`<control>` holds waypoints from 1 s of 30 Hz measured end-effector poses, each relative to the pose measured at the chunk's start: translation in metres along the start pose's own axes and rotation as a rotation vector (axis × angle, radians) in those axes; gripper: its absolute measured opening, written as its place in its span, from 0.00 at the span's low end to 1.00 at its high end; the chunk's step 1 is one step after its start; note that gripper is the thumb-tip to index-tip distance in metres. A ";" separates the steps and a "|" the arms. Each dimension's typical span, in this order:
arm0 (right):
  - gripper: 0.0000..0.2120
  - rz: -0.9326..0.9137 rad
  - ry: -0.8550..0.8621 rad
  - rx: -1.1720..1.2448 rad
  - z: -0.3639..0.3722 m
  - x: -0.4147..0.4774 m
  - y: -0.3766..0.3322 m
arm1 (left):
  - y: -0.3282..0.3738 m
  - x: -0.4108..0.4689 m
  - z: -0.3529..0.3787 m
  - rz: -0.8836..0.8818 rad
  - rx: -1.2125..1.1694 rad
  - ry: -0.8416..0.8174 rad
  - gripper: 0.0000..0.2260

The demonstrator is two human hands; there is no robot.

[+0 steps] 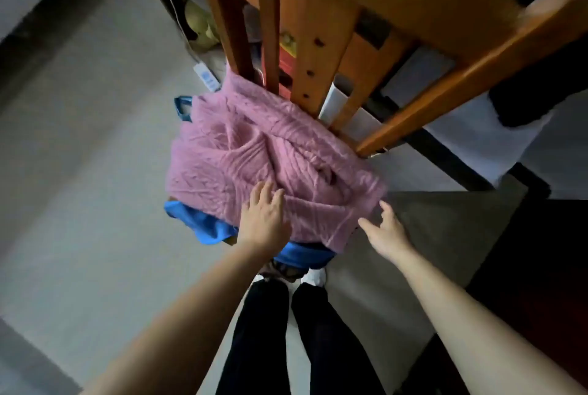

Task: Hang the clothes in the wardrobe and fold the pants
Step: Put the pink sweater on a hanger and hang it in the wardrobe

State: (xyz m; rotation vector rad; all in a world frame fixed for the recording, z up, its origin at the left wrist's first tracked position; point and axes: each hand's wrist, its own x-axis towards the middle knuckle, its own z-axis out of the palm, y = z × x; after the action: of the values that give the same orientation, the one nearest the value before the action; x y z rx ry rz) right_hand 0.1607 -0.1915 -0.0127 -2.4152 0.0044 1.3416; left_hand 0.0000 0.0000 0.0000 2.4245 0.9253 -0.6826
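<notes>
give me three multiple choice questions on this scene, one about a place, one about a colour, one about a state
1. Where is the left hand?
A. flat on the pink sweater
B. round a hanger
C. in a pocket

2. What colour is the garment under the sweater?
A. green
B. blue
C. white

3. How is the right hand?
A. clenched in a fist
B. gripping a cup
C. open, fingers straight, at the sweater's edge

Answers:
1 A, its fingers lie spread on the knit.
2 B, blue cloth shows below the sweater's near edge.
3 C, its fingers are straight and hold nothing.
</notes>
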 end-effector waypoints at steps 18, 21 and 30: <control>0.20 0.089 -0.093 0.831 0.050 -0.014 -0.119 | -0.102 -0.006 -0.039 -0.169 -0.241 0.349 0.09; 0.33 -0.118 -0.089 0.620 0.029 -0.053 -0.159 | -0.113 -0.043 -0.085 -0.280 -0.319 0.418 0.10; 0.41 -0.587 -0.221 0.422 0.001 -0.186 -0.286 | -0.110 -0.187 -0.206 -0.499 -0.639 0.690 0.16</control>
State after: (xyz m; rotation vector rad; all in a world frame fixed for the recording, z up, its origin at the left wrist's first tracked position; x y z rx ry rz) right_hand 0.1106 0.0414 0.2315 -1.7206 -0.4052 1.1703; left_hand -0.1408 0.1011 0.2435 1.8385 1.7270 0.3301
